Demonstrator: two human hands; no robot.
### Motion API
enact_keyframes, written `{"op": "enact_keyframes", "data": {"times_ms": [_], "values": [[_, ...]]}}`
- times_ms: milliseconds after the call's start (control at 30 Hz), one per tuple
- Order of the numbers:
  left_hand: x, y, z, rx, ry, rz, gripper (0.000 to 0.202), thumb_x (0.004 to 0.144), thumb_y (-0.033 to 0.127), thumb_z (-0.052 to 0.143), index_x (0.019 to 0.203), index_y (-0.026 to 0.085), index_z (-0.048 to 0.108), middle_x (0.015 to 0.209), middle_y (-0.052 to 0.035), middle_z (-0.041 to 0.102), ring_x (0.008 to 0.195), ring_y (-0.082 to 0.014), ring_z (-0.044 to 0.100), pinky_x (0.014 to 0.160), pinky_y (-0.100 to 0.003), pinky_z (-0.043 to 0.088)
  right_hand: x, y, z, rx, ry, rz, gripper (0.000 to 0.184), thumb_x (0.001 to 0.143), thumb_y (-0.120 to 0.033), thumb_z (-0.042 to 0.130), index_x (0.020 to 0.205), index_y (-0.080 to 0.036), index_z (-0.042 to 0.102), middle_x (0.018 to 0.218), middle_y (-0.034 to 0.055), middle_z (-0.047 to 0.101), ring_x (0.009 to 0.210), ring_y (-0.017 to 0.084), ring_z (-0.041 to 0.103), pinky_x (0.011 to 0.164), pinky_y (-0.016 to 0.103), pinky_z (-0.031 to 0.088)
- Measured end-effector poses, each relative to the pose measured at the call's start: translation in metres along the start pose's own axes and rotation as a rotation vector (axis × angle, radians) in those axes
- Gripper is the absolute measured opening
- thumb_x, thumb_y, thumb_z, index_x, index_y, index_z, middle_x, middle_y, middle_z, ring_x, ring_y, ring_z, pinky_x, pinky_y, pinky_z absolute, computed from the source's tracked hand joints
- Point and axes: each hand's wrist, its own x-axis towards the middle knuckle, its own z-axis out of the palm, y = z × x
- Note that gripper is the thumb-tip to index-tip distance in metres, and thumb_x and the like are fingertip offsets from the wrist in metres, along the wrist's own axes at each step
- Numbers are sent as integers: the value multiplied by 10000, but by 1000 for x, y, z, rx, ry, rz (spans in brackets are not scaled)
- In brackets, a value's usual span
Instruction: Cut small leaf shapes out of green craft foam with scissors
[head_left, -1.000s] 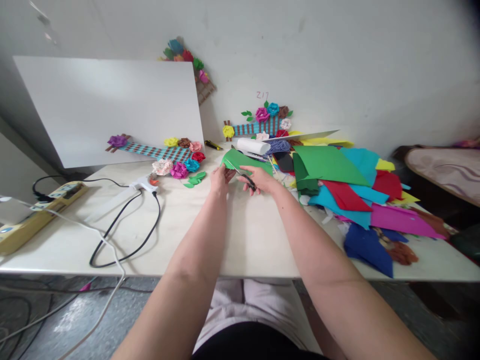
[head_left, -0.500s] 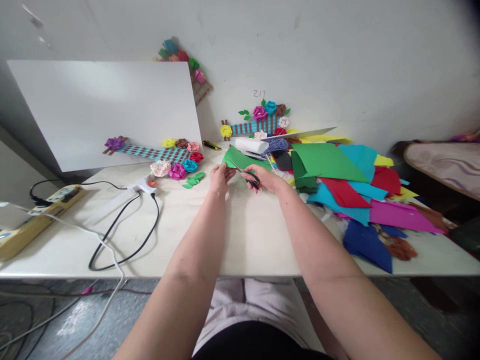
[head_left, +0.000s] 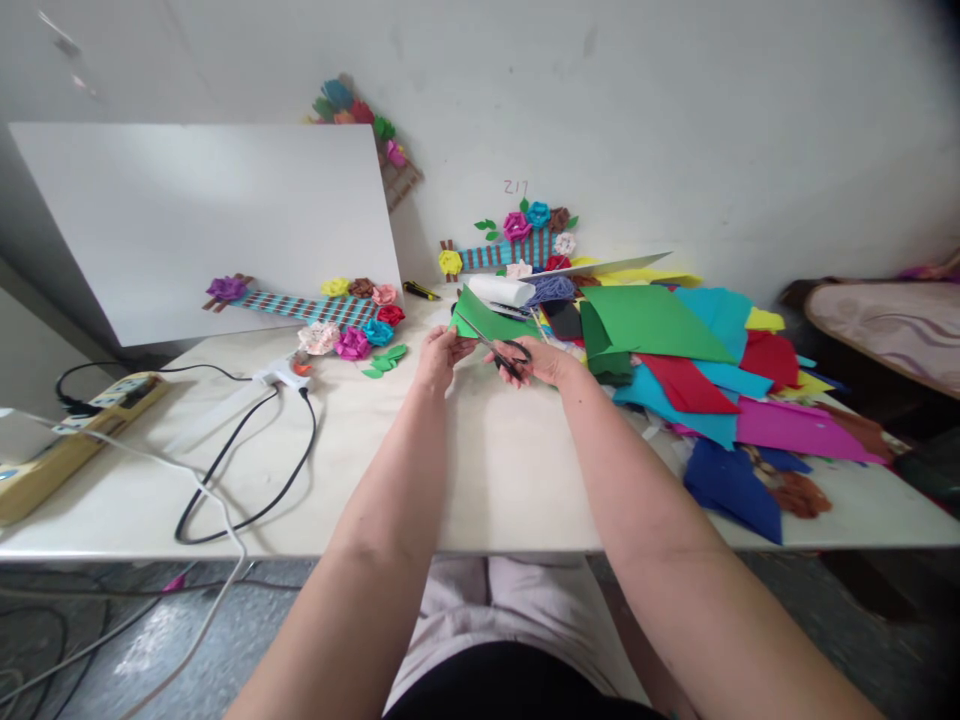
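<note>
My left hand [head_left: 442,358] pinches the near left edge of a piece of green paper [head_left: 491,318] above the table. In my right hand [head_left: 541,362] is a pair of black-handled scissors [head_left: 512,357], my fingers through the loops. Its blades point up and left, lying against the green paper close to my left fingertips. Several cut green leaves [head_left: 385,360] lie on the table to the left, below a cluster of paper flowers [head_left: 352,343] fixed to a blue-and-brown woven strip [head_left: 307,307].
Coloured paper sheets [head_left: 660,322] are heaped on the right. Behind my hands are a white roll [head_left: 501,291], purple yarn [head_left: 551,290] and a yellow-black cutter [head_left: 421,290]. On the left are a glue gun [head_left: 281,373] with looping cables and a power strip [head_left: 82,440]. A white board [head_left: 202,220] leans on the wall.
The scissors have opened wider, and their handles have shifted slightly right with my right hand. My left hand keeps its hold on the green paper, nearly still.
</note>
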Motion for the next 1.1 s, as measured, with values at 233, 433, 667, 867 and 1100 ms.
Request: {"op": "enact_keyframes", "data": {"times_ms": [233, 433, 667, 867, 1100], "values": [[-3, 3, -1, 27, -24, -26, 199, 714, 231, 623, 716, 186, 429, 603, -18, 646, 615, -171, 667, 663, -301, 517, -1, 4, -1, 29, -3, 15, 378, 869, -477, 516, 905, -119, 631, 528, -1, 568, 352, 72, 461, 307, 182, 278], [0, 1, -5, 16, -47, -25, 210, 708, 237, 632, 715, 192, 428, 601, 0, 637, 629, -166, 668, 667, -296, 520, 0, 4, 1, 36, -12, 13, 386, 888, -458, 490, 949, -100, 621, 541, 1, 560, 360, 75, 457, 316, 185, 278], [-1, 2, -5, 14, -48, -19, 248, 700, 256, 658, 705, 189, 420, 610, 4, 637, 639, -166, 670, 677, -291, 513, 2, 7, 3, 61, -41, -42, 419, 890, -485, 476, 967, -93, 599, 563, 7, 574, 382, 79, 472, 349, 193, 300], [-1, 2, -6, 18, -53, -23, 266, 690, 269, 672, 709, 190, 419, 630, -3, 645, 641, -168, 670, 680, -297, 511, 2, 9, 3, 62, -31, -78, 372, 862, -471, 504, 890, -110, 588, 520, -21, 526, 365, 71, 431, 339, 191, 267], [0, 2, -8, 24, -53, -36, 262, 692, 278, 668, 727, 192, 423, 651, -15, 649, 648, -185, 674, 710, -327, 510, -2, 2, 6, 52, 4, -30, 335, 862, -445, 522, 868, -117, 589, 498, -32, 493, 348, 62, 391, 340, 191, 254]]}}
